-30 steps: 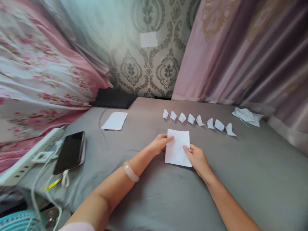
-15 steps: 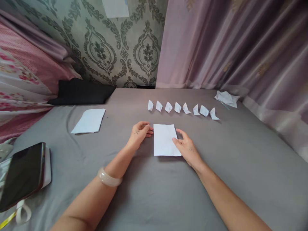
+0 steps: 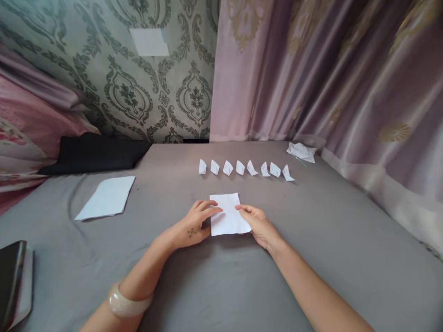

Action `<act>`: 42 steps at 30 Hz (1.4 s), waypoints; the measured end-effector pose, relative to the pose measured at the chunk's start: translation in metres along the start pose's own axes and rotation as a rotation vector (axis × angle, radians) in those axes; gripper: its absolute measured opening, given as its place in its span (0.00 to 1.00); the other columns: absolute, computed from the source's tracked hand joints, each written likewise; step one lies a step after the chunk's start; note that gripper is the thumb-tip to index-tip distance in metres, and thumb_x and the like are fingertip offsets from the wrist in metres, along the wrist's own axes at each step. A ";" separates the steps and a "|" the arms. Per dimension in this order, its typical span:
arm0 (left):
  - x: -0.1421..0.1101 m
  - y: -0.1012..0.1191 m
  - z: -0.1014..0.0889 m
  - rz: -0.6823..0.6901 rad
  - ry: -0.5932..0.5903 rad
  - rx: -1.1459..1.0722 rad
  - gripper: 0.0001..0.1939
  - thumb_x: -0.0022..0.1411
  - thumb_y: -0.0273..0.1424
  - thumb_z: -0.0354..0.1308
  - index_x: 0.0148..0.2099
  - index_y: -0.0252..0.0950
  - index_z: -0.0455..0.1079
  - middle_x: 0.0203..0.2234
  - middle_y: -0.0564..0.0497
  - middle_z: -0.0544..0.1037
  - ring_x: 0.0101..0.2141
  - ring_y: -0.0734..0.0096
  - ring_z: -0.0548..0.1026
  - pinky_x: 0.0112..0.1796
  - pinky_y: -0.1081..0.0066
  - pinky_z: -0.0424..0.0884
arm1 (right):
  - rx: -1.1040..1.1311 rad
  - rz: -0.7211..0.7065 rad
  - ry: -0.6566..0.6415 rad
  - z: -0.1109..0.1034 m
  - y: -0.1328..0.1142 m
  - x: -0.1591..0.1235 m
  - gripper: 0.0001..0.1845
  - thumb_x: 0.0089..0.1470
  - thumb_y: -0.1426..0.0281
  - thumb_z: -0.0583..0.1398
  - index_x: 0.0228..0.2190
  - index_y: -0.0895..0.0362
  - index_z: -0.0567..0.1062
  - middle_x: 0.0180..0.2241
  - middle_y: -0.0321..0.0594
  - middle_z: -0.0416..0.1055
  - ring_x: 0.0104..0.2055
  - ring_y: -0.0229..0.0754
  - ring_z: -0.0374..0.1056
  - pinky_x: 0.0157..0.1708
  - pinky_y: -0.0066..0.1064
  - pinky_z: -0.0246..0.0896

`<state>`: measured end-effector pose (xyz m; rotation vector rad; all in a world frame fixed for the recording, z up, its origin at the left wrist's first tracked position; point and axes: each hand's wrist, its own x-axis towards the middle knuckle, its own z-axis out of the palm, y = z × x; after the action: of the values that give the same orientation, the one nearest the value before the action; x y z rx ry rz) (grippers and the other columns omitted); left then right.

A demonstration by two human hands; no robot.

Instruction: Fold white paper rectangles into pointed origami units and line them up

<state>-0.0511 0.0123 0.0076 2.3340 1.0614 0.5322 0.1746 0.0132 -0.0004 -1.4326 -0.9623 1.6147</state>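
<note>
A white sheet of paper (image 3: 226,221), nearly square, is in front of me just above the grey cloth. My right hand (image 3: 259,226) grips its right edge, thumb on top and other fingers partly hidden beneath. At the left edge, my left hand (image 3: 199,223) has its fingers apart, with two fingertips over the paper. A pale bangle (image 3: 128,302) circles my left wrist. Beyond the sheet stands a row of several small folded white paper pieces (image 3: 227,168).
On the left lies a stack of white paper (image 3: 107,198), with black fabric (image 3: 97,154) behind it. A dark phone-like device (image 3: 12,281) is at the left edge. Crumpled white paper (image 3: 301,152) sits far right by the purple curtain (image 3: 270,69). Grey cloth (image 3: 328,240) covers the surface.
My left hand has moved from beside the sheet to over its left edge, fingers spreading. My right hand has closed further around the right edge. The whole view has shifted.
</note>
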 end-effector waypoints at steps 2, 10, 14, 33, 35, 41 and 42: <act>0.004 0.002 0.005 0.027 0.054 0.057 0.32 0.51 0.16 0.49 0.57 0.43 0.64 0.55 0.45 0.67 0.53 0.57 0.62 0.50 0.58 0.66 | -0.007 0.012 -0.002 -0.001 -0.001 -0.001 0.15 0.51 0.64 0.59 0.40 0.57 0.73 0.28 0.37 0.73 0.27 0.36 0.68 0.24 0.26 0.60; 0.007 -0.004 0.017 0.029 0.054 0.273 0.25 0.51 0.16 0.48 0.50 0.37 0.70 0.46 0.44 0.74 0.45 0.59 0.69 0.46 0.62 0.67 | -0.322 -0.028 -0.033 -0.015 -0.013 -0.004 0.21 0.58 0.58 0.52 0.42 0.60 0.73 0.22 0.38 0.71 0.17 0.34 0.63 0.16 0.25 0.54; 0.002 0.004 0.012 0.003 0.041 0.328 0.25 0.51 0.17 0.47 0.49 0.36 0.71 0.46 0.44 0.74 0.45 0.59 0.70 0.45 0.62 0.67 | -0.746 -0.385 0.051 -0.037 -0.020 -0.006 0.18 0.51 0.75 0.52 0.42 0.55 0.74 0.35 0.39 0.74 0.31 0.36 0.68 0.33 0.29 0.63; -0.007 0.021 0.033 -0.460 0.430 0.092 0.13 0.62 0.37 0.54 0.31 0.36 0.75 0.36 0.45 0.73 0.39 0.60 0.65 0.43 0.60 0.65 | -0.966 -0.533 -0.033 -0.023 -0.003 -0.004 0.15 0.59 0.59 0.54 0.31 0.53 0.76 0.38 0.38 0.69 0.35 0.38 0.66 0.37 0.31 0.59; -0.006 0.020 0.034 -0.487 0.441 0.094 0.14 0.63 0.37 0.54 0.30 0.36 0.75 0.36 0.45 0.73 0.38 0.60 0.65 0.44 0.60 0.64 | -0.968 -0.511 0.020 -0.020 -0.002 -0.002 0.16 0.59 0.58 0.53 0.29 0.53 0.75 0.38 0.38 0.69 0.31 0.37 0.65 0.35 0.31 0.59; -0.004 0.015 0.037 -0.523 0.439 0.113 0.15 0.63 0.37 0.52 0.30 0.35 0.74 0.37 0.44 0.73 0.39 0.59 0.65 0.43 0.59 0.63 | -1.004 -0.525 0.131 -0.015 0.005 0.004 0.18 0.59 0.58 0.53 0.25 0.54 0.72 0.36 0.38 0.68 0.33 0.39 0.66 0.34 0.31 0.58; -0.003 0.014 0.037 -0.529 0.438 0.118 0.15 0.63 0.38 0.52 0.30 0.35 0.74 0.37 0.44 0.73 0.38 0.59 0.65 0.43 0.59 0.63 | -1.009 -0.527 0.150 -0.014 0.006 0.005 0.18 0.59 0.58 0.53 0.25 0.54 0.72 0.35 0.39 0.68 0.33 0.39 0.66 0.34 0.31 0.58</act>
<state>-0.0245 -0.0090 -0.0136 1.9449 1.8792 0.7987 0.1874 0.0157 -0.0091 -1.6542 -2.0055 0.5947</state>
